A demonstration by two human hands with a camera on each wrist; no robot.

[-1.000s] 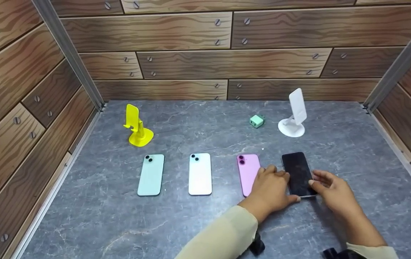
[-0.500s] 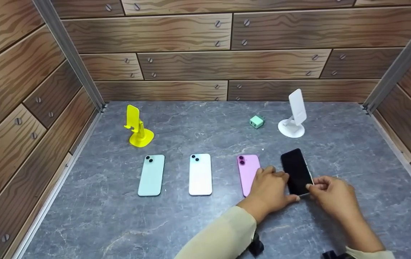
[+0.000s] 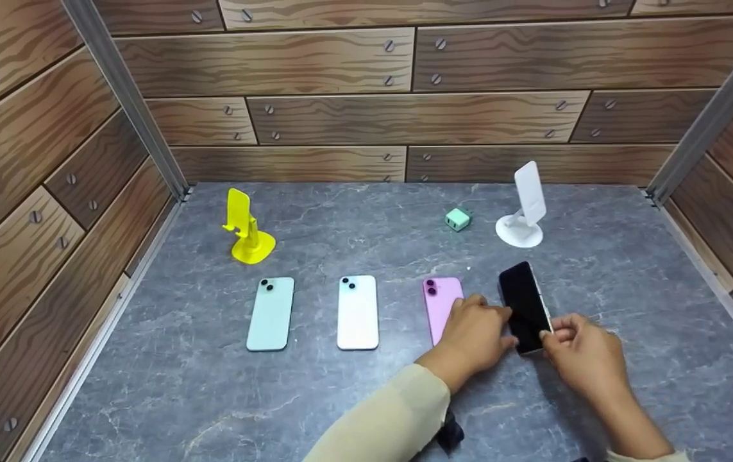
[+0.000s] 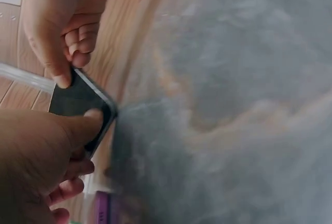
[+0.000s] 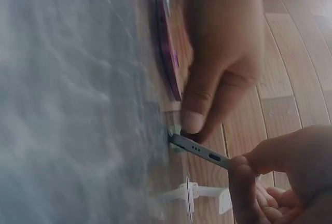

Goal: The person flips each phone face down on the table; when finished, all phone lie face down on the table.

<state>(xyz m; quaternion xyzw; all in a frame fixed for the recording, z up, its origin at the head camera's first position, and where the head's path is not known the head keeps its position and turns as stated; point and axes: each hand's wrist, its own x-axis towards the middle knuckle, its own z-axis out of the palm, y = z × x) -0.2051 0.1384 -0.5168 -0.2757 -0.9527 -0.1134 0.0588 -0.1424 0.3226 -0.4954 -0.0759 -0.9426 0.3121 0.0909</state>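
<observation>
A black phone (image 3: 523,305) stands tilted, its left long edge on the grey table (image 3: 340,398) and its right edge lifted. My right hand (image 3: 581,353) pinches the raised edge between thumb and fingers, as the left wrist view also shows on the black phone (image 4: 78,105). My left hand (image 3: 478,333) lies palm down beside it, thumb pressed against the lower edge of the black phone (image 5: 199,151). That hand partly covers a pink phone (image 3: 440,298) lying face down.
A pale blue phone (image 3: 358,312) and a mint phone (image 3: 270,313) lie face down in a row to the left. Behind them are a yellow stand (image 3: 247,231), a small green charger (image 3: 458,218) and a white stand (image 3: 523,208). Wood-look walls close three sides.
The black phone lay flat a second ago; my right hand has closed on its right edge and tipped it up, while the left thumb stays at its left edge.
</observation>
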